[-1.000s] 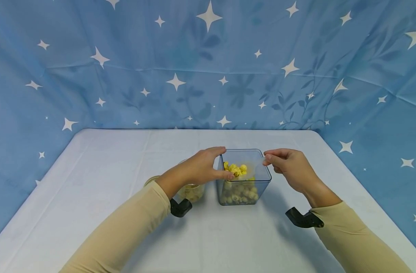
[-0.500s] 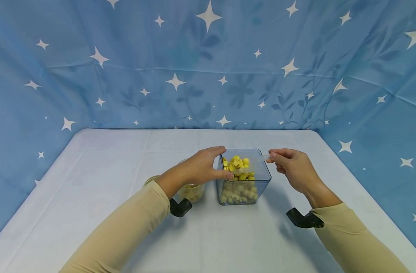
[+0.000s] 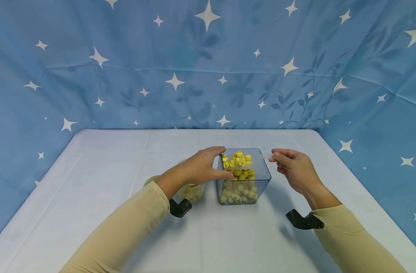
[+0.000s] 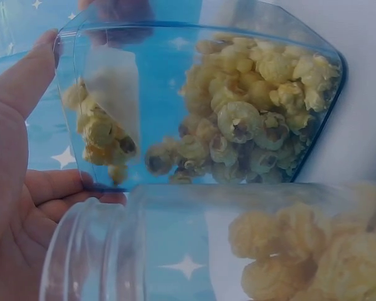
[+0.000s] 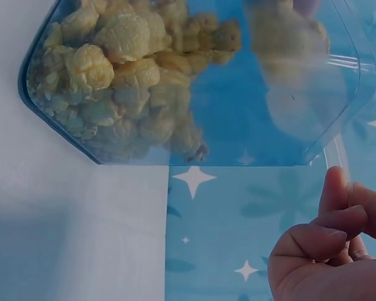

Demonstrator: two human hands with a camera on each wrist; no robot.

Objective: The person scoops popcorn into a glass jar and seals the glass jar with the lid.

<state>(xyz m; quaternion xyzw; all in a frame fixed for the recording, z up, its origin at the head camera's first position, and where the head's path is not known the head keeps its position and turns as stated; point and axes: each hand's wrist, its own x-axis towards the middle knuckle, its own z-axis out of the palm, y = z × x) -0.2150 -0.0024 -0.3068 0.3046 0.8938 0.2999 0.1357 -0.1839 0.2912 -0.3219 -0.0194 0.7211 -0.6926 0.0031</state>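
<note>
A clear square container (image 3: 261, 191) of yellow popcorn (image 3: 240, 197) stands on the table. My left hand (image 3: 204, 167) holds it across the left side, thumb at the near rim and fingers at the far left corner. My right hand (image 3: 291, 165), just off the right rim, pinches the thin handle (image 5: 336, 153) of a translucent scoop (image 4: 116, 78). The scoop's head is inside the container near the top, with popcorn pieces (image 4: 103, 128) on it, above the main heap. In the left wrist view a clear jar (image 4: 169, 244) with popcorn stands close to the left hand.
Beneath the left wrist, the jar is partly hidden in the head view. A gold-coloured round rim (image 3: 150, 180) shows left of it, mostly behind the forearm. The white-covered table (image 3: 102, 163) meets a blue star-patterned curtain (image 3: 136, 45) at the back.
My right hand has moved slightly right, away from the rim, drawing the scoop's handle with it. The popcorn on the scoop's head has come up higher. My left hand stays at the container.
</note>
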